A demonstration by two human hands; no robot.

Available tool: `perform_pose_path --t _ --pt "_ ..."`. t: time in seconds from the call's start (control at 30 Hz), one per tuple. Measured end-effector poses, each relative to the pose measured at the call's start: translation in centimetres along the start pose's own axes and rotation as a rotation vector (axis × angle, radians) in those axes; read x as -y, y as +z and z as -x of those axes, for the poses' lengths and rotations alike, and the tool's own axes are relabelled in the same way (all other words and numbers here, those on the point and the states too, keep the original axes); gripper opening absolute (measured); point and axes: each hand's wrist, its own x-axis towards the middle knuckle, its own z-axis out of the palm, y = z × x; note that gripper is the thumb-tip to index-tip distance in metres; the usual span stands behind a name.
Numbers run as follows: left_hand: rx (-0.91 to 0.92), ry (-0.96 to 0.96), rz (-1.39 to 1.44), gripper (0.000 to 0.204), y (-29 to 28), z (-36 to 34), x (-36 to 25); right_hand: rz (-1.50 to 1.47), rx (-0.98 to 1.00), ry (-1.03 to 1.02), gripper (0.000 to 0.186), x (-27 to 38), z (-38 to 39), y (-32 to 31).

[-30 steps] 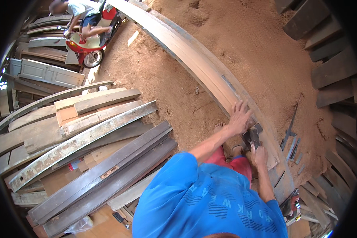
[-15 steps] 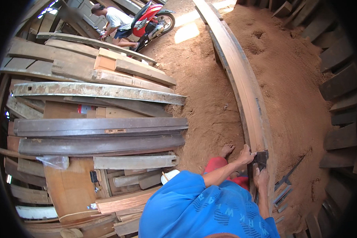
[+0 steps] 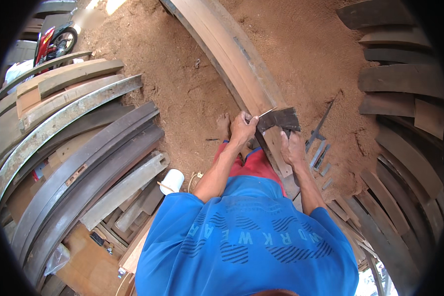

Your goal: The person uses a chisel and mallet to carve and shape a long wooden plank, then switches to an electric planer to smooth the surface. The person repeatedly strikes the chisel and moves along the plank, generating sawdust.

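Dark tool [image 3: 283, 120]: is showing a flat, near-rectangular face, right of frame centre
Left grip [image 3: 244, 129]: is pinching a thin pale sliver [image 3: 266, 113] — fingertips together
Right grip [image 3: 293, 147]: is curling closed around the tool's lower side
Board [image 3: 222, 54]: is running toward the upper edge — smooth, pale-brown wood
Ground [image 3: 182, 79]: is looking grainy, brown

Across the blue shirt [image 3: 192, 276], large pale-blue capital lettering [image 3: 254, 239] is carried in a widely spaced curved row, seen upside down, bordered by dark striped shapes [image 3: 234, 252], while smaller print [image 3: 259, 209] beside it is too faint to be made out.
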Motion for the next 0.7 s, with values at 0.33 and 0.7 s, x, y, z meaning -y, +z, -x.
perform_pose_path --t 0.33,0.7 --pt "-0.028 0.011 0.079 0.031 -0.8 0.7 -0.7 0.314 0.157 0.022 0.034 0.9 -1.2 2.4" --pt "-0.053 0.046 0.119 0.029 -0.7 0.9 -0.9 0.114 0.047 -0.089 0.03 2.5 0.0 0.7"
